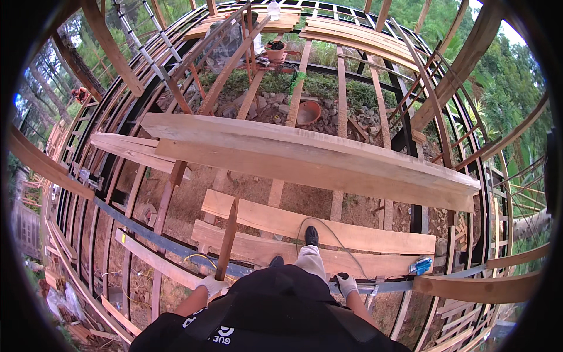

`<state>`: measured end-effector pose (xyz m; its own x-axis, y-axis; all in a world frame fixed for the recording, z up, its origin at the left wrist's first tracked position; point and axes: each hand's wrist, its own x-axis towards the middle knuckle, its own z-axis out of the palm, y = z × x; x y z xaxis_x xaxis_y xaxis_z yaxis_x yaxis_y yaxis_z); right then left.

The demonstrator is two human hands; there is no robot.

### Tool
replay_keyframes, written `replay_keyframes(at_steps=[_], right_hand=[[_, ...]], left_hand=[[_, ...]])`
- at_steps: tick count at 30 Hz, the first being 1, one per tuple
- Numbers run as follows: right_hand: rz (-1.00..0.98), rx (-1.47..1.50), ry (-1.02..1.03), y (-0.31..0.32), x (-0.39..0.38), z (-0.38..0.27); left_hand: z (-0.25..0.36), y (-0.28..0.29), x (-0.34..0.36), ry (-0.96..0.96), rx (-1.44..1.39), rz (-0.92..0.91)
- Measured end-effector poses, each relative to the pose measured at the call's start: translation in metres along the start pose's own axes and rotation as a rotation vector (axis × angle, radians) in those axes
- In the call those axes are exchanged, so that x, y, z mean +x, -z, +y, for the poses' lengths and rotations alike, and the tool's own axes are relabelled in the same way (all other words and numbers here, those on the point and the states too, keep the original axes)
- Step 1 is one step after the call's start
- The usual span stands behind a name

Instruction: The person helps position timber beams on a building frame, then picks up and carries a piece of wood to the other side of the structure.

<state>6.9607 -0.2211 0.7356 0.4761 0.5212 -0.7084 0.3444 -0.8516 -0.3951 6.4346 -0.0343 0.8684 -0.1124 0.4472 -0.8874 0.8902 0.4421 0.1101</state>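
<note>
A person's gloved left hand (212, 285) sits at the near end of a post (229, 237), which crosses two planks (375, 230) in view. The gloved right hand (347, 284) is beside a grey beam (395, 286); neither hand's grip can be told.

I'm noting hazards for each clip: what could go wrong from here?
The thin cable curves past the toe of a dark shoe on the planks, so it might snag a step. Gaps beside the planks open onto the ground, so a misplaced foot could drop through. The left hand is at the near end of a dark wooden piece and might be pinched if that shifts.
</note>
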Motion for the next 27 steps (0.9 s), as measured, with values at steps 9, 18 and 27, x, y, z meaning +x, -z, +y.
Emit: replay_keyframes(at_steps=[9, 18, 27], right_hand=[[0.051, 0.109, 0.378, 0.139, 0.103, -0.203], [0.19, 0.114, 1.13, 0.22, 0.158, -0.374], [0.326, -0.408, 1.223, 0.167, 0.168, -0.536]], left_hand=[[0.089, -0.022, -0.022, -0.039, -0.381, 0.07], [0.136, -0.091, -0.069, 0.051, -0.684, 0.459], [0.102, -0.222, -0.117, 0.504, -1.171, 0.357]])
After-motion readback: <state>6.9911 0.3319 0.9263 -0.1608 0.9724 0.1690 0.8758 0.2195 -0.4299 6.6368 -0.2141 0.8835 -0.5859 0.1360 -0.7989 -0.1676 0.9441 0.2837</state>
